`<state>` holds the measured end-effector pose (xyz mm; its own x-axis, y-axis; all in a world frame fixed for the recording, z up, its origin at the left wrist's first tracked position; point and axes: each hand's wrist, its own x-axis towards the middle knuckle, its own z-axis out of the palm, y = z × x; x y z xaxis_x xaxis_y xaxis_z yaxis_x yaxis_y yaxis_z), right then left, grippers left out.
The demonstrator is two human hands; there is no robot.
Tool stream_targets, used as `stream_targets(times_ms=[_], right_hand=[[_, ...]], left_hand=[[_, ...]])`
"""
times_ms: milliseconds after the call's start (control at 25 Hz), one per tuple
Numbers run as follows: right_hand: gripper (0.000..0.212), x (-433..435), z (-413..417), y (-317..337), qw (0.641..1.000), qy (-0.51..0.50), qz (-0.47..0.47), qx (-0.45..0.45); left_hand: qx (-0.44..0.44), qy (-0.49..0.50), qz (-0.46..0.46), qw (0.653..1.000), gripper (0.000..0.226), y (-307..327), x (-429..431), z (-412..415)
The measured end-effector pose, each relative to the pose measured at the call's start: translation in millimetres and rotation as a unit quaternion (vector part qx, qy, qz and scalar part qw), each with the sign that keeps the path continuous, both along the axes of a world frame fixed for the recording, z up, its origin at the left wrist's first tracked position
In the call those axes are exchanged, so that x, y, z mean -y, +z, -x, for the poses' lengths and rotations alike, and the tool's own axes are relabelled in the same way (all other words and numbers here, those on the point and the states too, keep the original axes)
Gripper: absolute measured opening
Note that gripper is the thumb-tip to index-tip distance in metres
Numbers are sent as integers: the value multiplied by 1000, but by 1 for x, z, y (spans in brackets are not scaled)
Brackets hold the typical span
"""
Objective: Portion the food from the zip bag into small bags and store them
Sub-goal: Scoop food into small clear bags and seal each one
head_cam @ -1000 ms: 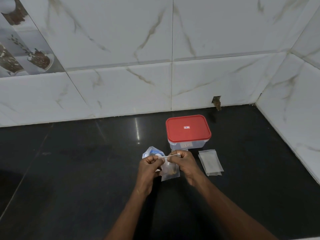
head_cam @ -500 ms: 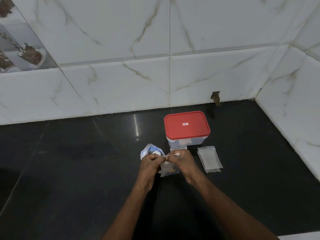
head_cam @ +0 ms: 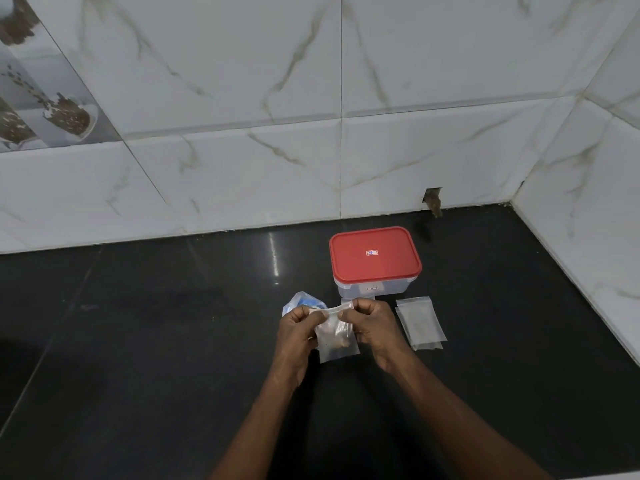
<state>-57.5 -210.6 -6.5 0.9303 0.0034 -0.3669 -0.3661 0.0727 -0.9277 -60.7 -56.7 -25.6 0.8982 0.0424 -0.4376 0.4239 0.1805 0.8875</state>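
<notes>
A small clear bag (head_cam: pixel 337 342) with a little brown food in its bottom hangs between my hands above the black counter. My left hand (head_cam: pixel 297 332) pinches the left end of its top strip, and my right hand (head_cam: pixel 372 325) pinches the right end. Behind my left hand lies the larger zip bag (head_cam: pixel 302 301), clear with blue print, mostly hidden. A thin stack of empty small bags (head_cam: pixel 419 322) lies flat to the right of my right hand.
A clear plastic box with a shut red lid (head_cam: pixel 374 258) stands just behind my hands. White marble-look tile walls close the counter (head_cam: pixel 138 341) at the back and on the right.
Both hands keep pinching the small bag's top strip, about where they were. The camera has tilted slightly.
</notes>
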Motion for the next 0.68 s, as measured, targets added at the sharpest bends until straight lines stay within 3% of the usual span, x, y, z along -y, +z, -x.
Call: stream_targets(times_ms=[120,280,400,680], right_hand=[[7,0,2,-3,1000,3,6,9],[11,-2,4,-2,1000,4,17,17],[14,-5,9,-3,999,22,-1,24],[8,-2,13,-6,999,-25,-38,-6]], left_hand=[[-14,1,7,1000,20,-2,6,3],[9,6,-21,1000,4,-1,12,6],[20,13,-45,999,11,2,12,5],[-20,40,12,999,18,3,13,7]])
